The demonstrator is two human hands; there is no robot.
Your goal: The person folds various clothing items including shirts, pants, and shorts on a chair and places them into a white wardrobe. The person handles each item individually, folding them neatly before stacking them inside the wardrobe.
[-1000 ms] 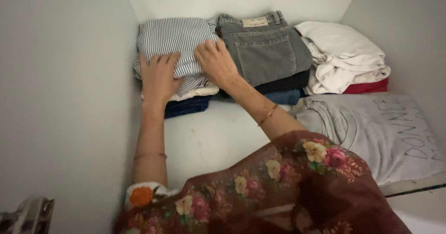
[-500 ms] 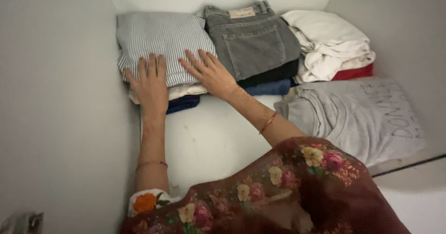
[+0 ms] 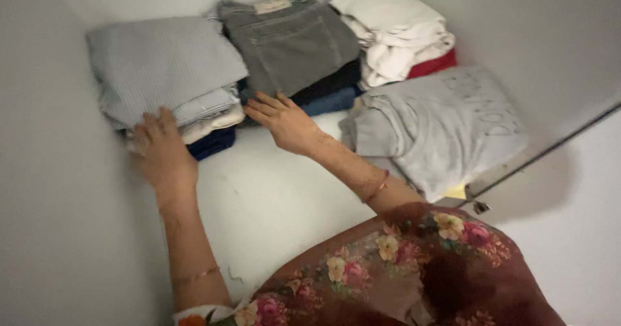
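Observation:
A stack of folded clothes with a pale striped piece (image 3: 162,67) on top sits at the back left of a white shelf (image 3: 272,196). My left hand (image 3: 162,148) lies flat at the stack's front edge, fingers spread, touching the lower folds. My right hand (image 3: 281,119) hovers open just in front of the neighbouring pile, which is topped by folded grey jeans (image 3: 291,38) over dark blue garments. Neither hand holds anything. My dark red floral sleeve (image 3: 401,274) fills the bottom of the view.
White and red folded clothes (image 3: 394,35) lie at the back right. A grey printed shirt (image 3: 446,125) lies folded at the right front. White walls close in the left, back and right sides. A metal latch (image 3: 480,205) hangs at the shelf's right edge.
Both hands have slid back off the top of the striped stack toward its front edge. The right hand has come away from the clothes. The view has moved closer.

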